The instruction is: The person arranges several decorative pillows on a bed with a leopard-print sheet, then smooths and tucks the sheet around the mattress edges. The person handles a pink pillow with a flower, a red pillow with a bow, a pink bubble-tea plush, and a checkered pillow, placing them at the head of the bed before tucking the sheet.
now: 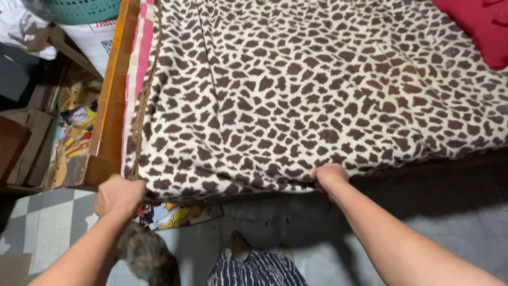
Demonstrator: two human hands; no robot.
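1. Gripping the near edge of a cream bedsheet with brown animal-print spots [296, 90], both hands are closed into fists on the cloth, well apart from each other.
2. Left hand [119, 196] is clamped at the sheet's near-left corner, just beside the end of the orange wooden bed frame [110, 100].
3. Right hand [329, 177] is clamped on the sheet's hem near the middle of the bed's near side, knuckles up, forearm stretching back to the lower right.
4. Sheet lies spread flat over the bed, reaching from the near edge to the top of the view; a pink and white striped layer [138, 58] shows along its left side, between sheet and frame.
5. Red cushion [481, 29] sits on the sheet at the far right corner.
6. Below the left corner, a colourful printed mat [172, 216] lies on the floor, partly under the bed.
7. Grey furry animal [145, 257] is on the floor touching or just beside the left forearm; cannot tell which.
8. Striped dark-and-white garment [256, 270] shows at the bottom centre.
9. Cardboard [29, 140] and clutter stand left of the frame.
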